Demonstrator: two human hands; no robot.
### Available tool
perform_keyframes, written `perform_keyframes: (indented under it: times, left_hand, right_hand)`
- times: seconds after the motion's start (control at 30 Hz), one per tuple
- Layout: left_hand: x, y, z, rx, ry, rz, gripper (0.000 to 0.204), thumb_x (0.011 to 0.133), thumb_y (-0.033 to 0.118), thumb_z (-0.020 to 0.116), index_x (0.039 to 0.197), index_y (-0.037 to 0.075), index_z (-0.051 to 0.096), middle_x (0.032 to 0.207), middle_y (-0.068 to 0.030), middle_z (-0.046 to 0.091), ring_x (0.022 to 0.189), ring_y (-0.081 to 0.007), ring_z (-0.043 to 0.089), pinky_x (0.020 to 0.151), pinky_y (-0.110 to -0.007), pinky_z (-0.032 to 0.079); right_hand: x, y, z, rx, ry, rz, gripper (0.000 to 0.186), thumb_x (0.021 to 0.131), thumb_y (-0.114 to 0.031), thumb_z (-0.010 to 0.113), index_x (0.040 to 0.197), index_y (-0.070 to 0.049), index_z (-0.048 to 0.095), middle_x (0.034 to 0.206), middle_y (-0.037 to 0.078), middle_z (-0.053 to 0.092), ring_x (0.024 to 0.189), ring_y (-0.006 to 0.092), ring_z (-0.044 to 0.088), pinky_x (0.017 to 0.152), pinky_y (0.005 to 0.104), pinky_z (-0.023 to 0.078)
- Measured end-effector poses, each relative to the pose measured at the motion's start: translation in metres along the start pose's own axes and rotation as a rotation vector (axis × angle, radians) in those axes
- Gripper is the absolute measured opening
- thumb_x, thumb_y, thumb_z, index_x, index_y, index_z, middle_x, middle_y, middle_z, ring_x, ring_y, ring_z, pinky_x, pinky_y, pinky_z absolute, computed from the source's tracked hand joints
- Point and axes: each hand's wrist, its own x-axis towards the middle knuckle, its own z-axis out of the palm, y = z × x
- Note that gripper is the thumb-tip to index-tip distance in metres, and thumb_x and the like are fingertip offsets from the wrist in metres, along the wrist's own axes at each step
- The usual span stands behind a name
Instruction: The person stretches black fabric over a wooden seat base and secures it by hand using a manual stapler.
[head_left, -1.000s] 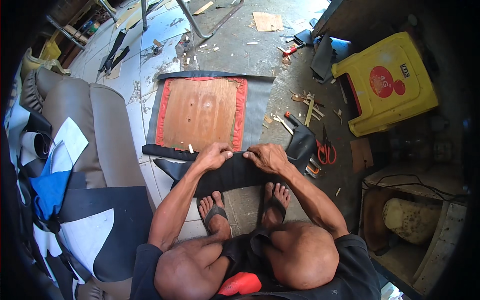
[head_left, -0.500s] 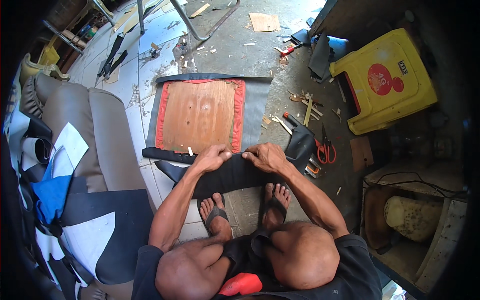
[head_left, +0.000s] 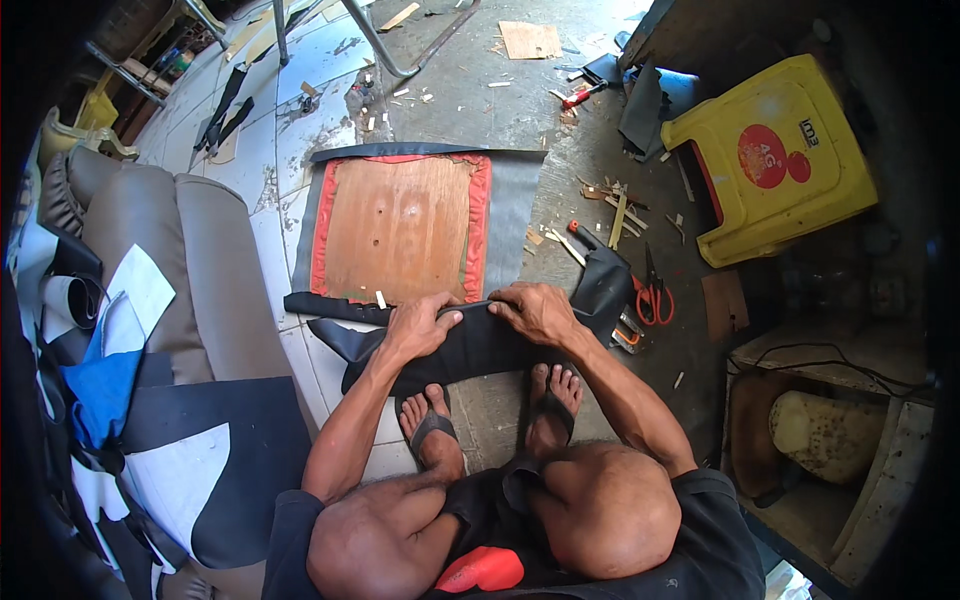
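Note:
A square wooden board (head_left: 405, 225) with red fabric (head_left: 478, 215) along its sides lies flat on a larger sheet of grey-backed black vinyl (head_left: 512, 215). Along its near side runs a strip of black vinyl (head_left: 450, 355), spread across the floor in front of my feet. My left hand (head_left: 422, 325) pinches the far edge of that vinyl, thumb on top. A short gap to the right, my right hand (head_left: 535, 312) grips the same edge between thumb and bent fingers. What lies under the fingertips is hidden.
Orange-handled scissors (head_left: 653, 300) and a stapler-like tool (head_left: 627, 332) lie right of my right hand, beside wood scraps (head_left: 615, 215). A yellow plastic stool (head_left: 775, 165) rests tipped at the right. Brown cushions (head_left: 225, 270) and vinyl offcuts (head_left: 185, 480) fill the left.
My left hand has shifted slightly, its thumb now lying along the vinyl's edge. The edge between my hands looks lifted a little. The board has stayed put.

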Motion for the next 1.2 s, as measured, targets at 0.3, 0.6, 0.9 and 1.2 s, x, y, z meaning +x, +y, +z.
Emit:
perform_keyframes:
  times: [0.3,0.6,0.9,1.2]
  left_hand:
    - [-0.027,-0.009,0.000,-0.068,0.161,0.392,0.018,0.084,0.012,0.083,0.099,0.003,0.076,0.120,-0.0170,0.068,0.104,-0.0349,0.070,0.090,-0.043,0.055]
    - [-0.016,0.004,0.000,-0.209,0.235,0.124,0.021,0.091,0.017,0.076,0.100,-0.001,0.075,0.108,-0.0209,0.069,0.101,-0.0367,0.069,0.089,-0.042,0.055]
    - [0.003,-0.001,0.018,0.024,0.173,-0.017,0.028,0.092,0.025,0.073,0.111,0.005,0.079,0.103,-0.0177,0.077,0.100,-0.0359,0.073,0.089,-0.044,0.055]
    - [0.014,0.014,0.014,-0.034,0.082,-0.295,0.023,0.089,0.029,0.079,0.103,0.013,0.082,0.089,-0.0136,0.079,0.089,-0.0311,0.076,0.082,-0.044,0.057]
  right_hand:
    - [-0.008,0.014,-0.002,0.054,0.047,-0.444,0.022,0.090,-0.028,0.079,0.104,-0.012,0.080,0.114,0.007,0.073,0.112,0.0292,0.066,0.095,0.0425,0.055]
    - [-0.009,0.011,0.002,0.084,0.082,-0.304,0.028,0.092,-0.034,0.080,0.102,-0.008,0.079,0.115,0.008,0.072,0.109,0.0295,0.066,0.094,0.0418,0.054]
    - [-0.002,0.004,0.008,0.074,0.120,-0.269,0.024,0.094,-0.031,0.076,0.105,-0.010,0.078,0.110,0.009,0.070,0.106,0.0321,0.066,0.092,0.0431,0.054]
    - [0.013,-0.008,0.016,0.088,0.064,-0.030,0.024,0.094,-0.025,0.071,0.111,-0.008,0.078,0.103,0.016,0.076,0.096,0.0385,0.073,0.081,0.0501,0.057]
